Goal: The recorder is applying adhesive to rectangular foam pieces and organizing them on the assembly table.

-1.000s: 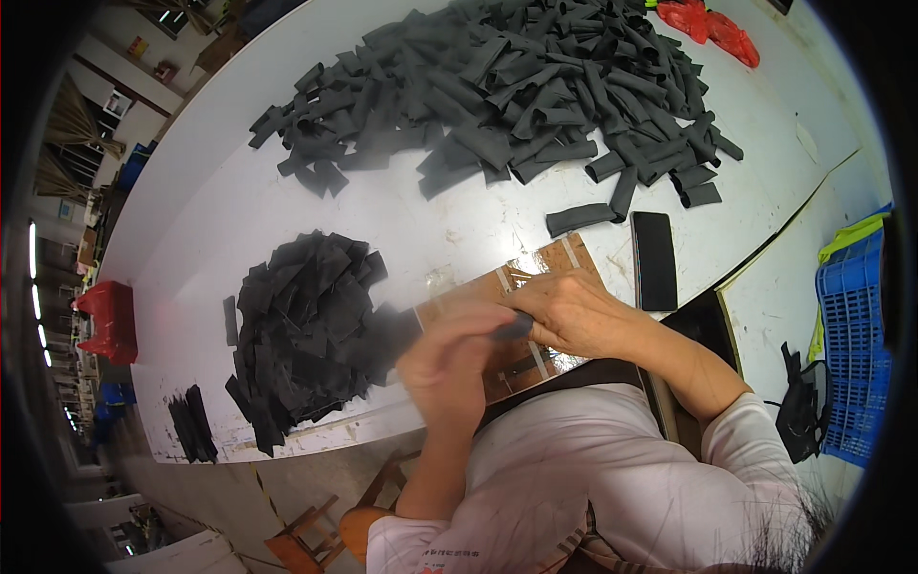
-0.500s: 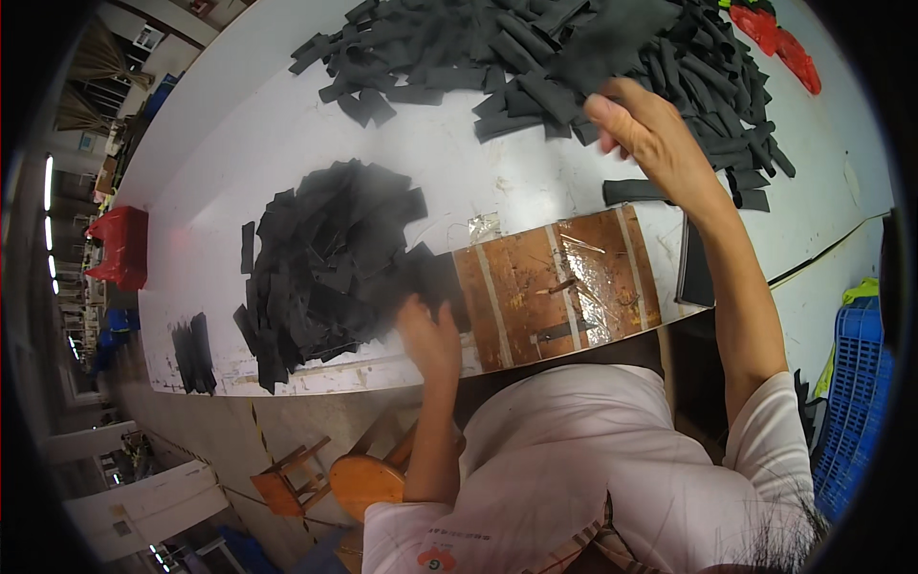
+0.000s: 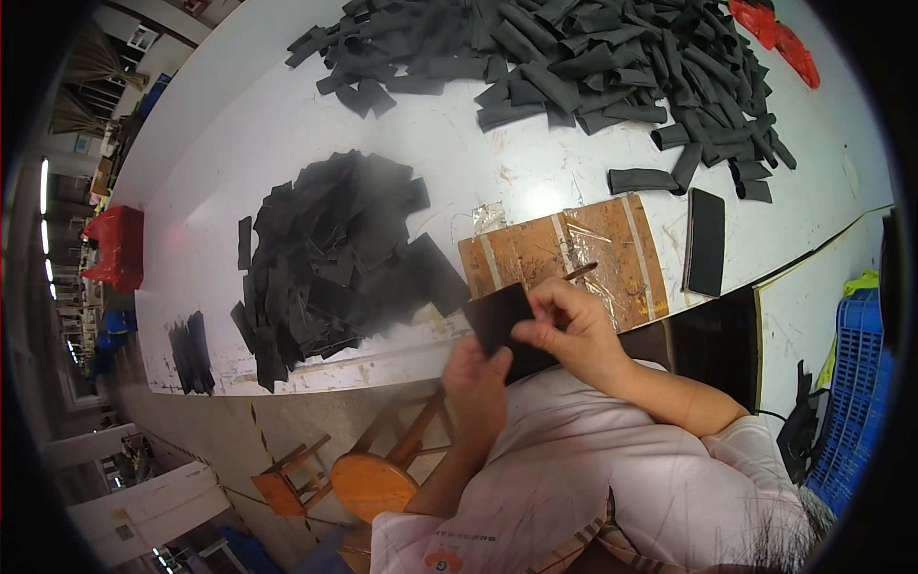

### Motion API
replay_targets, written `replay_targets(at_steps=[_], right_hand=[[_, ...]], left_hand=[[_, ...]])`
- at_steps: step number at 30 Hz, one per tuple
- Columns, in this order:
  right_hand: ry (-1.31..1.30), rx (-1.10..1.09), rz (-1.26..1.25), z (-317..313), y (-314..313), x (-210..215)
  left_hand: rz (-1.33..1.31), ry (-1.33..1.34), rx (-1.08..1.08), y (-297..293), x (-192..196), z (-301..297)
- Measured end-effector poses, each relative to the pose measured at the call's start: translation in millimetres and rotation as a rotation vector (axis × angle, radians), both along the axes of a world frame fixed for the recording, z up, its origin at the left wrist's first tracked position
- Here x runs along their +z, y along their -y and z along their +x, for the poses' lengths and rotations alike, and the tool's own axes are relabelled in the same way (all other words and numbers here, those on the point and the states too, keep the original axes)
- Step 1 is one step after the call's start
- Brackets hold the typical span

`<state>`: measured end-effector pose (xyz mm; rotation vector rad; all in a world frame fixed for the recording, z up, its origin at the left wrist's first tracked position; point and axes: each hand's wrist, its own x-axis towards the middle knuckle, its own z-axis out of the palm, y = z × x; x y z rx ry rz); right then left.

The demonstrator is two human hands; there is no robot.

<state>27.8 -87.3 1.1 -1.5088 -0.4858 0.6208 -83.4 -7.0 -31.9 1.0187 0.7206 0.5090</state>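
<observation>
Above the near edge of the table, a dark grey fabric piece (image 3: 497, 314) is held between my two hands. My left hand (image 3: 475, 381), slightly blurred, pinches its lower edge. On its right side, the fingers of my right hand (image 3: 577, 330) are closed. A thin brown stick (image 3: 582, 271) shows just beyond the right fingers; whether they touch it I cannot tell. Behind the hands lies a brown board (image 3: 626, 253) with strips of clear tape. To the left is a heap of flat dark grey fabric pieces (image 3: 325, 258), one of them (image 3: 435, 273) jutting toward the board.
A larger pile of rolled dark grey fabric tubes (image 3: 612, 67) spreads over the far side of the white table (image 3: 210, 172). A black flat rectangular object (image 3: 705, 242) lies right of the board. Red bags (image 3: 779, 40), a blue crate (image 3: 856, 383) and a wooden stool (image 3: 373, 486) stand around.
My right hand has come back from the far pile, where a blurred dark piece was near it, to the table's near edge. My left hand has moved right from the heap with a fabric piece.
</observation>
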Motion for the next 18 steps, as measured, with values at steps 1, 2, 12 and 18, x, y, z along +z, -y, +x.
replay_targets(at_steps=[1, 2, 12, 18], right_hand=[[-0.064, 0.033, 0.012, 0.9, 2.8, -4.4], [-0.064, 0.034, 0.006, 2.9, 5.1, -4.1], [0.359, 0.461, -0.150, 32.2, 14.5, 22.4], [0.445, 0.598, -0.138, 36.0, 11.6, 23.5]], left_hand=[[-0.101, 0.103, -0.015, 6.7, 2.8, 0.6], [-0.107, 0.103, -0.013, 6.9, 3.1, -0.3], [-0.087, 0.173, -0.477, -62.7, 37.2, 10.7], [0.358, -0.140, -0.724, -70.7, 57.1, 20.1]])
